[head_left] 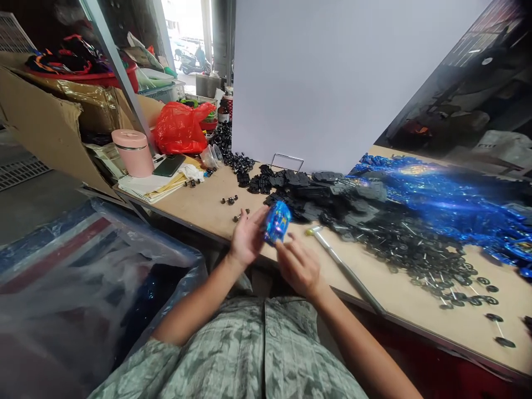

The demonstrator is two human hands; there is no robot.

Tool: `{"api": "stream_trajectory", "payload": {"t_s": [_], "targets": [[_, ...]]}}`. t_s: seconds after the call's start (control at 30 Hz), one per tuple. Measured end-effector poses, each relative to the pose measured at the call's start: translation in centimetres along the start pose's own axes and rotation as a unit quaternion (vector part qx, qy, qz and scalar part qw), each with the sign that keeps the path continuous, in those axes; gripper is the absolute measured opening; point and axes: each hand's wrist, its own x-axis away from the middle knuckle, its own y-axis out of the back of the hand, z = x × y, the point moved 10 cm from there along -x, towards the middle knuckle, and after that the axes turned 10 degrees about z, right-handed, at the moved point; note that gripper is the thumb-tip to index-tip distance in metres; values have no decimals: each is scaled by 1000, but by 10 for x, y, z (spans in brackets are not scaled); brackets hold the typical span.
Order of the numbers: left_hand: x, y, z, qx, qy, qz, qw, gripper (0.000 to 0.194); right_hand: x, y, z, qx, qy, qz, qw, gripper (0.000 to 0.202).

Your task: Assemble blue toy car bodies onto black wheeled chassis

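A shiny blue toy car body (pixel 277 223), slightly blurred, is held up in front of me over the table's near edge. My left hand (pixel 246 235) holds it from the left side, the palm turned up and the fingers partly hidden behind it. At its lower end, the curled fingers of my right hand (pixel 300 267) grip it. Just beyond lie black plastic chassis plates (pixel 297 178) in a heap. A hammer (pixel 347 271) with a yellowish head rests on the table to the right of my right hand.
Wheel-and-axle sets (pixel 440 271) spread over the right of the table (pixel 203 208), with blue car bodies (pixel 449 199) piled behind. A white board (pixel 316 83) stands at the back. Left are a pink canister (pixel 132 154), phone (pixel 169 165) and red bag (pixel 183 128); a plastic-lined container (pixel 83 293) sits below.
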Motion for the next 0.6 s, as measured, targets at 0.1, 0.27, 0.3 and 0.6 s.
{"api": "stream_trajectory", "payload": {"t_s": [0.1, 0.27, 0.3, 0.6], "targets": [[-2, 4, -1, 0, -2, -14, 1000, 68, 3, -7, 17, -32, 57, 24, 998, 36], [16, -4, 18, -25, 18, 42, 999, 66, 5, 5, -40, -85, -116, -93, 985, 23], [20, -3, 14, -43, -7, 48, 998, 62, 9, 6, -60, -132, -185, -115, 967, 18], [52, 19, -37, -191, -159, -17, 968, 37, 59, -46, -97, -488, -425, -170, 743, 17]]}}
